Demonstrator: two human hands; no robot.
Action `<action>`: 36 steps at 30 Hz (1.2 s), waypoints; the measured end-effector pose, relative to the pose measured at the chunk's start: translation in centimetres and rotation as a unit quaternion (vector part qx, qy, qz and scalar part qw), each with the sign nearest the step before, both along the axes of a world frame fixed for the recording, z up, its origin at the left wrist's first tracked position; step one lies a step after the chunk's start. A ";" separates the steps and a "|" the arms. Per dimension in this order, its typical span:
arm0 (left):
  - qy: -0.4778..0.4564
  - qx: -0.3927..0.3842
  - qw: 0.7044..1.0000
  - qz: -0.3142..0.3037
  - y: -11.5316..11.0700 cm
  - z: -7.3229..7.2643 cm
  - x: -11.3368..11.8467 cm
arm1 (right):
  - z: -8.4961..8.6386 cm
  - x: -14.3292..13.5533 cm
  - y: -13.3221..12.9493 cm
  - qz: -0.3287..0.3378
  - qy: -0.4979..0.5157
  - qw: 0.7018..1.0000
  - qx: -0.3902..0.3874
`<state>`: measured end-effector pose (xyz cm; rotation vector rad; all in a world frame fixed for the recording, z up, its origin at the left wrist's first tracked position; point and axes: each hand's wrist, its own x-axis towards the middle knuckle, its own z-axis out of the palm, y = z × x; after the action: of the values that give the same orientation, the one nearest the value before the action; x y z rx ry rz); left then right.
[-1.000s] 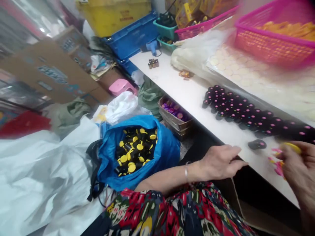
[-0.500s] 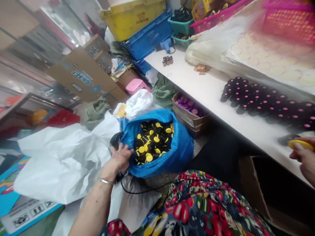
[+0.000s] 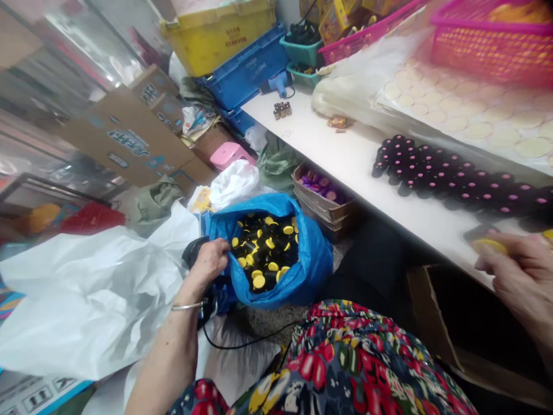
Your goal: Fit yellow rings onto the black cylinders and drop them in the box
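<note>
From above, a hand could pass into the open mouth of the blue woven-plastic sack [image 3: 313, 253]; the left hand [image 3: 211, 258] occupies its left rim. A brown cardboard box [image 3: 324, 214] of purple packets stands close on its far right side. On the white tabletop [image 3: 341, 155], a bare strip runs between near edge and packed black cylinders with pink dots [image 3: 449, 176], obstructed rightward by the right hand [image 3: 516, 259].

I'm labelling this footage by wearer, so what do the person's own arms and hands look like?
The left hand and right hand are both ungloved. A slim silver bangle circles the left wrist. A floral sleeve, red on a dark ground, shows high on the left arm; no sleeve shows on the right.
</note>
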<state>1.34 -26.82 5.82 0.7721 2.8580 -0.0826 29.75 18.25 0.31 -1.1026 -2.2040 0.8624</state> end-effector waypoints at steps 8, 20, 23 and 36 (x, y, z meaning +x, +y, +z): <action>0.052 0.272 0.959 0.058 4.9 -4.9 -1.8 | -0.7 -1.1 -1.3 0.070 0.046 0.996 -0.003; 0.046 0.275 0.960 0.025 5.6 -6.9 -3.1 | -1.5 0.2 -3.3 0.123 0.028 0.992 -0.030; 0.123 0.230 0.964 0.039 6.3 -6.3 -1.6 | -1.4 0.3 -3.2 0.106 0.067 0.992 -0.009; 0.262 0.078 0.947 -0.170 16.3 -5.7 -4.4 | -2.7 1.7 0.1 -0.061 0.180 0.956 -0.225</action>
<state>-3.11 -10.49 0.14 1.4699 3.2045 -0.1266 31.50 18.36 -2.40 -1.1562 -1.6642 1.4299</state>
